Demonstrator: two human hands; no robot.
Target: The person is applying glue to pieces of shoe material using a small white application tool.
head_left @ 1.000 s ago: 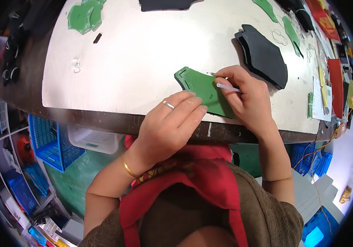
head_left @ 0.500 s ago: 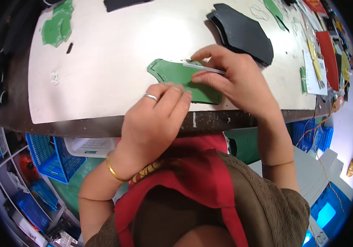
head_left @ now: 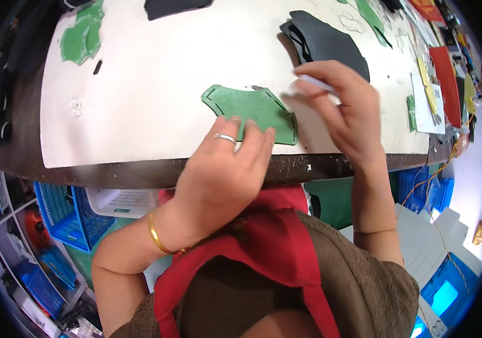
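Note:
A green pattern template (head_left: 246, 104) with dark slots along its edges lies flat near the front of the white work board. My left hand (head_left: 224, 160) rests over its lower edge, fingers stretched out and fingertips pressing on it. To the right, my right hand (head_left: 345, 107) is raised off the template, its fingers closed round a slim pale pen (head_left: 319, 83). The pen and fingertips are slightly blurred by motion. A thin dark edge shows along the template's top rim; what lies beneath is mostly hidden. Just beyond my right hand is a stack of dark grey cut pieces (head_left: 331, 42).
More green templates (head_left: 80, 39) lie at the far left of the white board (head_left: 134, 107), beside a small dark scrap (head_left: 98, 67). Another dark piece (head_left: 176, 5) is at the back. Papers and a red box (head_left: 446, 81) line the right side. Blue crates (head_left: 69, 217) stand below the table.
My right hand with the pen has lifted off the template and moved right, uncovering its right side. My left hand has shifted slightly right, still on the template.

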